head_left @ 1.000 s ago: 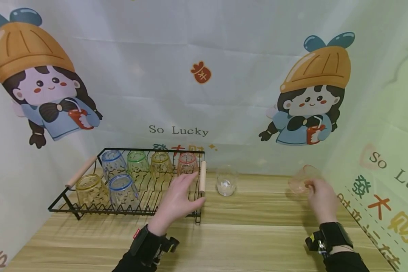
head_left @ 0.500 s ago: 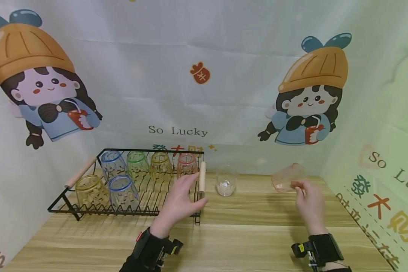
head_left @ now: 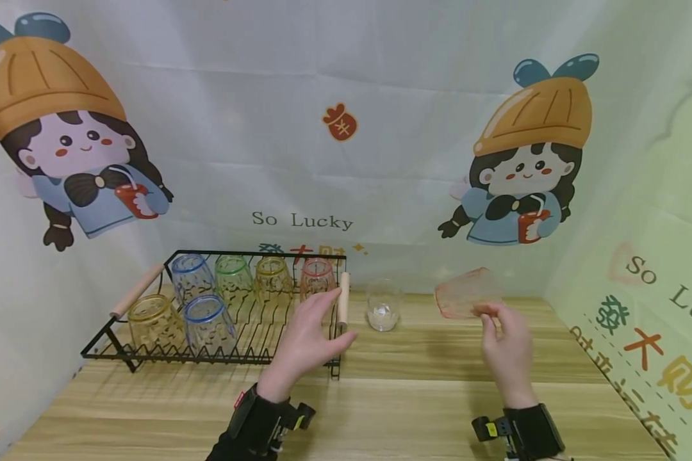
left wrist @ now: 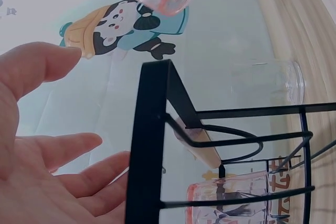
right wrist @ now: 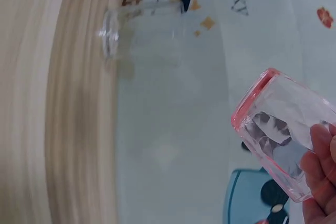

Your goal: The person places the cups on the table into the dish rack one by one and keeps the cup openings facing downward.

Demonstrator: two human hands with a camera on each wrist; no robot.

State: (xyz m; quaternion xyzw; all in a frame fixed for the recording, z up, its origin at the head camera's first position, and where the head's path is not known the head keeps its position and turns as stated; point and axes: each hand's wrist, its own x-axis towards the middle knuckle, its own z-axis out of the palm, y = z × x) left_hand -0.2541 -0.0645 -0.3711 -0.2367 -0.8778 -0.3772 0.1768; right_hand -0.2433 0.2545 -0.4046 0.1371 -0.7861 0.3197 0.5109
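Note:
My right hand [head_left: 507, 352] pinches a pink-tinted drinking glass [head_left: 460, 296] between thumb and fingers, off the table on the right. The glass is tilted on its side; its thick pink end [right wrist: 254, 98] points left, and the fingers hold it toward the other end. My left hand [head_left: 307, 336] is empty, thumb and fingers spread, at the right front of a black wire dish rack [head_left: 254, 363]. In the left wrist view, the rack's dark frame [left wrist: 144, 145] crosses in front of that hand's fingertips. A clear glass [head_left: 383, 314] stands between the hands.
Blue [head_left: 193, 282], green [head_left: 234, 282], yellow [head_left: 273, 282] and pink [head_left: 317, 276] glasses line the rack's back row. Another yellow glass [head_left: 156, 326] and blue glass [head_left: 209, 326] stand in front. Wooden handles [head_left: 344, 299] cap the rack's ends. A printed cloth [head_left: 403, 192] hangs behind the table.
My right hand has carried the pink glass leftward and a little up from the far right, and the glass has turned so its thick end points left. My left hand has barely shifted.

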